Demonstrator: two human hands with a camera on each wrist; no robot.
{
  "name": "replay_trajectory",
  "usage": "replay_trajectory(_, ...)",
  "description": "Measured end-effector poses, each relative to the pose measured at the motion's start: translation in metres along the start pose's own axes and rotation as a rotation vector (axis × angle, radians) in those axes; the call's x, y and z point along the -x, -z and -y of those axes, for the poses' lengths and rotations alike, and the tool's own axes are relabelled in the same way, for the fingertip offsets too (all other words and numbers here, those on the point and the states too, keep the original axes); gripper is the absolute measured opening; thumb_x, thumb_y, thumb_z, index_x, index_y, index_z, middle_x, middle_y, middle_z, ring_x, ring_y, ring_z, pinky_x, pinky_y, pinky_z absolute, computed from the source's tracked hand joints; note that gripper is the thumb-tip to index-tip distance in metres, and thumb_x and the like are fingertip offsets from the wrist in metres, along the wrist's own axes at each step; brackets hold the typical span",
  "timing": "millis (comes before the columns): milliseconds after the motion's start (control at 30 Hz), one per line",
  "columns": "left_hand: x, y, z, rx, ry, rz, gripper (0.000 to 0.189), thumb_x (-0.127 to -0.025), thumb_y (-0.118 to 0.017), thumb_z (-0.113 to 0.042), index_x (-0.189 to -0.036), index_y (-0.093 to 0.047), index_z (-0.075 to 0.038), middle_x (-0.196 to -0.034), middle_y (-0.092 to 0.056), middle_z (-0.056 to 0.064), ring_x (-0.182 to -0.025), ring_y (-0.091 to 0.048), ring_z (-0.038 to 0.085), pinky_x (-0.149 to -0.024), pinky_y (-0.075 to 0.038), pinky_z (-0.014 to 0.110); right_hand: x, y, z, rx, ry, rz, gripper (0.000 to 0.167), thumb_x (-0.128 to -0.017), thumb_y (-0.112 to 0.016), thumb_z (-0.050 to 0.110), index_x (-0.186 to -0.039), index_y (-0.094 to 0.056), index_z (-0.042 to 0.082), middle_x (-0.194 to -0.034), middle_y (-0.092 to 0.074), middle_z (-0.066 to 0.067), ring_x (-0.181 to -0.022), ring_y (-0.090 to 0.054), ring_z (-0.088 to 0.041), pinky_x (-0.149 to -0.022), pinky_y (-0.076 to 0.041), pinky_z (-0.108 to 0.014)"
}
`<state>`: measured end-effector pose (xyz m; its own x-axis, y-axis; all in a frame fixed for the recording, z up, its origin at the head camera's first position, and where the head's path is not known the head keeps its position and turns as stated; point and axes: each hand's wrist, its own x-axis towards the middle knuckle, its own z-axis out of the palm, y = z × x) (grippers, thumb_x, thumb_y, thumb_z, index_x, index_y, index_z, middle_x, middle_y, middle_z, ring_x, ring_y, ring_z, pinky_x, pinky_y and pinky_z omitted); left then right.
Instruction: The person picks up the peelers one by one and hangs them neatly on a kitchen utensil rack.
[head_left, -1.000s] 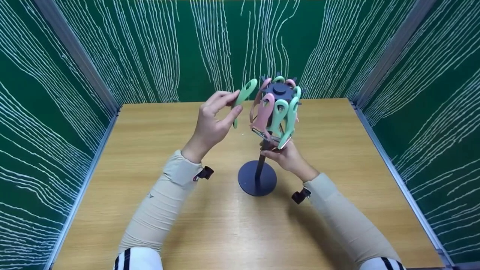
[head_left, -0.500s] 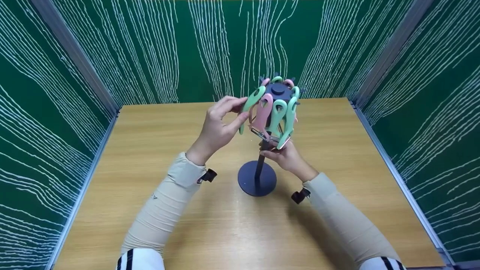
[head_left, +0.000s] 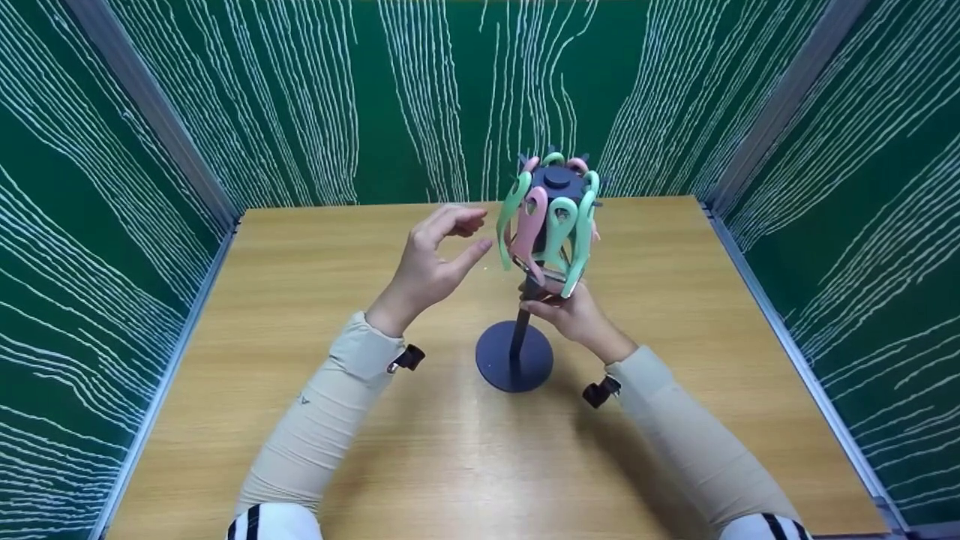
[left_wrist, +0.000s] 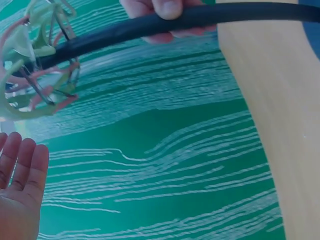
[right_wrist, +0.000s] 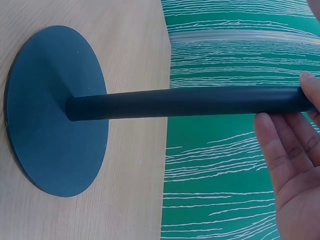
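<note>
A dark stand [head_left: 519, 335] rises upright on a round base [head_left: 495, 367], with pink and green Y-shaped vegetable peelers hanging from hooks round its top. My right hand [head_left: 574, 311] grips the post just below the peelers; in the right wrist view its thumb and fingers lie round the dark post [right_wrist: 190, 102]. At the left of the ring hangs a green peeler [head_left: 504, 229], beside a pink peeler [head_left: 529, 225]. My left hand [head_left: 435, 259] is just left of that green peeler, thumb and fingers apart, holding nothing. Metal blades show at the peelers' lower ends.
The stand is on a wooden table [head_left: 300, 255]. Green walls [head_left: 517, 82] with white wavy lines enclose it at the back and sides, with grey metal posts at the corners. Each wrist wears a small black camera [head_left: 409, 358].
My left hand brought a green peeler rightward to the stand's left side, let go of it on the ring, and drew slightly back. The right hand stays on the post.
</note>
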<state>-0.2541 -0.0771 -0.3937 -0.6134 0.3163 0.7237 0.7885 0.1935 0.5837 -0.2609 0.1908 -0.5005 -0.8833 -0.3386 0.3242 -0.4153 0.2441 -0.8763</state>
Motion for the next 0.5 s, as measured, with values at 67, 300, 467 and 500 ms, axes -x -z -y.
replay_trajectory(67, 0.005, 0.002, 0.005, -0.011, 0.018, -0.001, 0.032, -0.102, -0.075, -0.01, -0.13, -0.07, 0.005, -0.119, -0.073, 0.019, -0.11, -0.07, 0.029, -0.101, -0.061, 0.034, 0.0, 0.0, 0.0, -0.002, 0.005, 0.004, 0.028, -0.094, -0.08, -0.006, -0.12, -0.072, -0.009, -0.112, -0.076, -0.026, -0.092, -0.074, -0.009, -0.085, -0.063, -0.022)
replay_trajectory(300, 0.023, 0.008, 0.029, -0.045, 0.106, 0.022, 0.032, -0.103, -0.075, -0.013, -0.13, -0.071, 0.003, -0.12, -0.074, 0.018, -0.111, -0.07, 0.029, -0.101, -0.061, 0.037, -0.001, 0.001, 0.001, -0.018, 0.026, 0.029, 0.025, -0.094, -0.08, -0.004, -0.118, -0.072, -0.01, -0.11, -0.075, -0.028, -0.091, -0.074, -0.01, -0.084, -0.063, -0.022)
replay_trajectory(467, 0.035, 0.011, 0.043, -0.06, 0.175, 0.04, 0.034, -0.103, -0.075, -0.015, -0.132, -0.07, 0.002, -0.123, -0.074, 0.018, -0.114, -0.07, 0.03, -0.102, -0.061, 0.042, 0.0, 0.003, 0.001, -0.046, -0.008, 0.027, 0.035, -0.093, -0.081, -0.004, -0.126, -0.068, -0.008, -0.115, -0.075, -0.029, -0.094, -0.075, -0.016, -0.087, -0.064, -0.024)
replay_trajectory(500, 0.037, 0.012, 0.046, -0.062, 0.185, 0.043, 0.034, -0.103, -0.075, -0.015, -0.132, -0.07, 0.002, -0.122, -0.074, 0.018, -0.114, -0.07, 0.03, -0.102, -0.061, 0.043, 0.0, 0.004, 0.001, -0.047, -0.02, 0.025, 0.036, -0.093, -0.082, -0.003, -0.126, -0.069, -0.007, -0.115, -0.075, -0.028, -0.094, -0.075, -0.016, -0.087, -0.064, -0.024)
